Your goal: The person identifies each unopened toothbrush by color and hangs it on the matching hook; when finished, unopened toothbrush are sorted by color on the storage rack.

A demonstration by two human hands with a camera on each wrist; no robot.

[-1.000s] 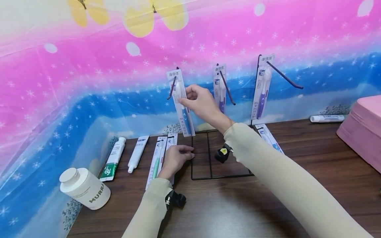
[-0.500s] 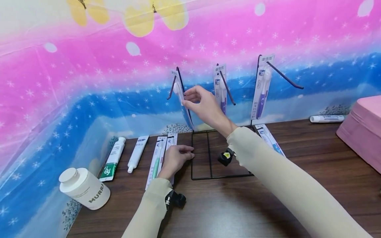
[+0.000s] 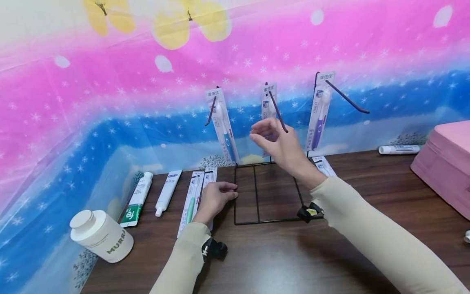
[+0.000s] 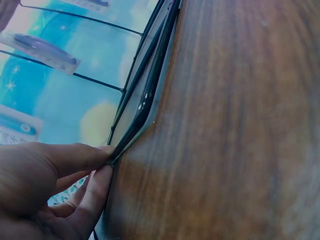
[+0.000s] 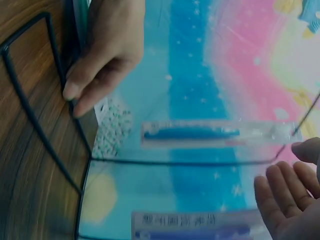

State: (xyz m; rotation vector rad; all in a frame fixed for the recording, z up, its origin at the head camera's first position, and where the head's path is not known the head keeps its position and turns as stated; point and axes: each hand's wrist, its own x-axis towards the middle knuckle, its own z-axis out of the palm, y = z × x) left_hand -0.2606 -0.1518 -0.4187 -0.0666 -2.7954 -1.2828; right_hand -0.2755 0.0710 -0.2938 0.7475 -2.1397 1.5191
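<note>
Since the earlier frames, the right hand (image 3: 282, 143) has come off the blue toothbrush (image 3: 225, 130) and shifted right, and the pack has swung from edge-on to face front. It hangs on the left hook (image 3: 211, 111) of the rack (image 3: 256, 194). Right hand: fingers loosely bent, thumb spread from them, gripping nothing, in front of the middle toothbrush (image 3: 269, 104); contact there cannot be determined. Left hand (image 3: 216, 201): thumb and fingertips pinch the rack's base wire, just beside the green toothbrush (image 3: 191, 206).
</note>
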